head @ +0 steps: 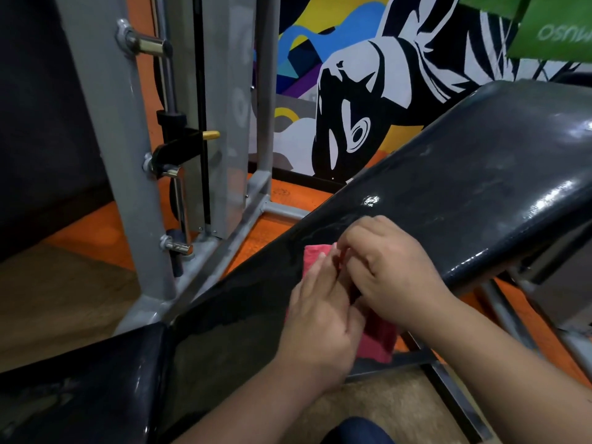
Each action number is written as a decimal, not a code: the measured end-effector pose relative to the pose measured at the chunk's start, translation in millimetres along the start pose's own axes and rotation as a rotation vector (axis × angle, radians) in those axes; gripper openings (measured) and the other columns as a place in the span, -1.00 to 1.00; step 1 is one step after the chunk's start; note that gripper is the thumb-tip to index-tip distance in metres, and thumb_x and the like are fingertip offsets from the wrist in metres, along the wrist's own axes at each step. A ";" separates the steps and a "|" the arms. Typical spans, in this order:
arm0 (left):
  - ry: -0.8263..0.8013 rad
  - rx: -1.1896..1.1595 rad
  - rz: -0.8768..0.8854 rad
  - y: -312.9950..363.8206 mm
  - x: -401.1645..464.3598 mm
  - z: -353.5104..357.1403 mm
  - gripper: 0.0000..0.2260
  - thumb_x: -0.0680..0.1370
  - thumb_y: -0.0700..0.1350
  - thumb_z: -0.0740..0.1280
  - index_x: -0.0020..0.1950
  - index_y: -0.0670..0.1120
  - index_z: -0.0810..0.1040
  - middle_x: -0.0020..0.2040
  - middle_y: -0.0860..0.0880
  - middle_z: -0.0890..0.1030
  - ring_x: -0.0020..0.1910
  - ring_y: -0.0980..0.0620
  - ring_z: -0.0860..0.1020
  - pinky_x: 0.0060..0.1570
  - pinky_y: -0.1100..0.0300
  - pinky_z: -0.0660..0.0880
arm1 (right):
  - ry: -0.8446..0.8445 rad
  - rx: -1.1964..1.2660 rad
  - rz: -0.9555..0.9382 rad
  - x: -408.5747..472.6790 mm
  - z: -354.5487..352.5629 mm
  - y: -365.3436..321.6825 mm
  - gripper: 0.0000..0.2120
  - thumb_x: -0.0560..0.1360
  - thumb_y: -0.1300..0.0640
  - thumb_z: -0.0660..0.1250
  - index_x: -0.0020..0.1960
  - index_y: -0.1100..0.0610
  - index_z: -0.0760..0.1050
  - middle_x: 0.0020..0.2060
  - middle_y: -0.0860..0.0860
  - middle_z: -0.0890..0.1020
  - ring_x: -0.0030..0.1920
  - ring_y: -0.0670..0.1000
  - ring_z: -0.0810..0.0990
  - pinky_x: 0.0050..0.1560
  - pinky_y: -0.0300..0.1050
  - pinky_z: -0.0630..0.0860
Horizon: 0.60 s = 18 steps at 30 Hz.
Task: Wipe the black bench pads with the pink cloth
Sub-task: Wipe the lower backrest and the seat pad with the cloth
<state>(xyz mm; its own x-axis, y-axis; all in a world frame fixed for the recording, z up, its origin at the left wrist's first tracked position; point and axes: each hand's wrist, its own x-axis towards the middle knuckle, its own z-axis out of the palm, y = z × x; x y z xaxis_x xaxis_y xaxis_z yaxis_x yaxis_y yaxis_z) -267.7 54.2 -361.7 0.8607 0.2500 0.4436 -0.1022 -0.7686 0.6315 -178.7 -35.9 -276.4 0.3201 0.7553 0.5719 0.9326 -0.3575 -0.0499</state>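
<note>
Two bare hands meet over the pink cloth on the inclined back pad of a black bench. Left hand: forearm enters from the lower edge and rises toward the pad; the palm faces down, fingers held straight and close together, lying flat on the cloth with the fingertips pointing up the slope. Right hand: forearm enters from the lower right corner; the fingers are curled inward and appear to pinch the upper part of the cloth beside the left fingertips, though the exact contact is hidden behind the knuckles. The two hands touch along their inner edges. Cloth: it lies on the pad near the pad's right edge, one corner showing above the left fingertips and a larger fold hanging below, between the wrists. Seat pad: black, glossy, adjoining the lower end of the back pad at lower left. Background: grey steel machine frame with chrome pegs, orange floor, and a zebra mural on the wall behind the bench.
</note>
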 end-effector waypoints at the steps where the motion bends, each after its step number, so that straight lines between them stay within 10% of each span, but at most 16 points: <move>1: -0.043 0.107 -0.029 3.6 5.0 5.5 -0.45 0.65 0.15 -0.07 0.63 0.11 -0.08 0.64 0.07 -0.04 0.62 0.06 -0.18 0.57 -0.09 -0.02 | 0.033 0.021 0.003 1.7 1.1 0.3 -0.77 0.46 0.15 0.14 -0.11 0.17 0.57 -0.16 0.02 0.59 -0.11 0.12 0.53 -0.11 0.12 0.53; 6: -0.201 0.468 0.065 -0.8 -2.4 26.7 -0.33 0.49 0.22 -0.27 0.57 0.10 -0.40 0.63 -0.09 -0.22 0.59 -0.23 -0.30 0.50 -0.27 -0.23 | 0.117 0.103 -0.044 1.4 9.3 4.8 -0.80 0.58 0.16 0.23 0.03 0.19 0.61 -0.04 0.01 0.62 -0.01 0.09 0.56 0.00 0.12 0.52; 18: -0.184 0.349 -0.098 -29.4 6.1 7.3 -0.44 0.60 0.24 -0.18 0.40 0.36 -0.56 0.59 0.13 -0.38 0.52 0.01 -0.48 0.55 -0.15 -0.24 | 0.140 0.117 -0.132 -5.7 13.0 10.7 -0.71 0.65 0.08 0.21 0.16 0.23 0.62 0.08 0.06 0.64 0.16 0.11 0.59 0.15 0.12 0.50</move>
<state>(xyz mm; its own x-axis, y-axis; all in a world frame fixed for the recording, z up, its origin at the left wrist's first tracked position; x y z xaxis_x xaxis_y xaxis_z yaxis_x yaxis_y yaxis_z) -255.8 74.0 -382.2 0.9360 0.2469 0.2510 0.1329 -0.9079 0.3977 -168.3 -36.9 -290.9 0.1758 0.7048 0.6873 0.9804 -0.1887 -0.0573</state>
